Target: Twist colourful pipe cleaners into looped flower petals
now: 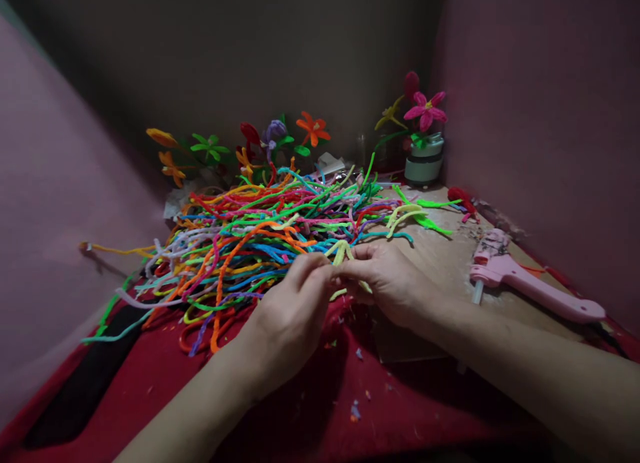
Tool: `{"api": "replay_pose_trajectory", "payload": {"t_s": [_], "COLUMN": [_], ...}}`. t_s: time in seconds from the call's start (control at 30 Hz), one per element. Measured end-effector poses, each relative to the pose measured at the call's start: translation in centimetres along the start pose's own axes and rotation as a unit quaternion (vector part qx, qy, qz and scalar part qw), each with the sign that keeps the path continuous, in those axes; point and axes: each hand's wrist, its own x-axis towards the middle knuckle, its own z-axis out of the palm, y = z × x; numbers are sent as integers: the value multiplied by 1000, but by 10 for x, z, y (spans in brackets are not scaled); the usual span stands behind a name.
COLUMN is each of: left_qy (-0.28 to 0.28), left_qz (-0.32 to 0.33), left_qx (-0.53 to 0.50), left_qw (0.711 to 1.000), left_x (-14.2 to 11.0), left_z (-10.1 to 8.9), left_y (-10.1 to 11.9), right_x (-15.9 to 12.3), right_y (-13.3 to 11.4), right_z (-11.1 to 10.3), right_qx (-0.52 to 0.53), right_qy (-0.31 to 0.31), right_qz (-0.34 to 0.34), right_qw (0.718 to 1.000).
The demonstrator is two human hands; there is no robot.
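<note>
Both hands meet at the near edge of a big heap of coloured pipe cleaners (260,243). My left hand (293,316) is closed, its fingertips pinching a pale yellow pipe cleaner (341,251) that is bent into loops. From the other side, my right hand (387,283) grips the same pipe cleaner between thumb and fingers. Loops of it stick up above the fingertips, and an end shows below them. The part between the fingers is hidden. More bent pale yellow pipe cleaners (405,213) lie just beyond my right hand.
A pink hot glue gun (540,289) rests on a cardboard sheet (435,249) at right. Behind stand pipe-cleaner flowers (313,128) and a pale green jar (424,163) holding a pink flower (425,111). Fluff scraps dot the red cloth (310,409). Walls rise on both sides.
</note>
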Motion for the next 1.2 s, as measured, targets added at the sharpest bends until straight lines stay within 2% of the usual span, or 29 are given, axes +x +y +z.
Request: {"api": "replay_pose_trajectory", "payload": {"t_s": [0.07,0.1,0.13,0.2,0.27,0.33,0.4,0.57,0.67,0.77,0.87,0.93,1.0,1.2], "left_qy": [54,61,54,18,-10,-13,1,31,47,36,39,39,20,-49], "left_qz": [-96,-161,-224,-314,-348,-352,-355,-338,-274,-209,-160,-147,-156,-177], "left_qx": [-104,-176,-258,-415,-518,-561,-556,-480,-414,-307,-203,-166,-172,-319], "left_qw": [988,969,938,854,781,749,752,809,867,928,965,974,972,930], "left_x": [2,3,4,6,7,8,8,9,7,3,0,-1,-1,3], "left_z": [-2,-2,-2,-2,0,2,4,7,8,8,7,7,7,0], "left_y": [-5,-7,-10,-12,-12,-9,-5,-2,-5,-7,-6,-6,-8,-12], "right_x": [0,-1,-1,-2,-3,-4,-4,-6,-7,-7,-7,-7,-8,-7], "right_y": [-2,-2,-3,-3,-3,-3,-4,-5,-5,-5,-3,-3,-3,-7], "right_z": [0,0,0,1,1,2,3,3,3,3,3,3,4,3], "right_qx": [-6,-7,-7,1,10,12,7,-12,-12,0,21,40,58,60], "right_qy": [-2,-3,-2,-3,-17,-30,-32,-47,-65,-86,-76,-67,-65,-76], "right_qz": [-12,-16,-19,-20,-22,-21,-17,-14,6,7,-11,-21,-27,1], "right_qw": [1000,1000,1000,1000,1000,999,999,999,998,996,997,997,996,995]}}
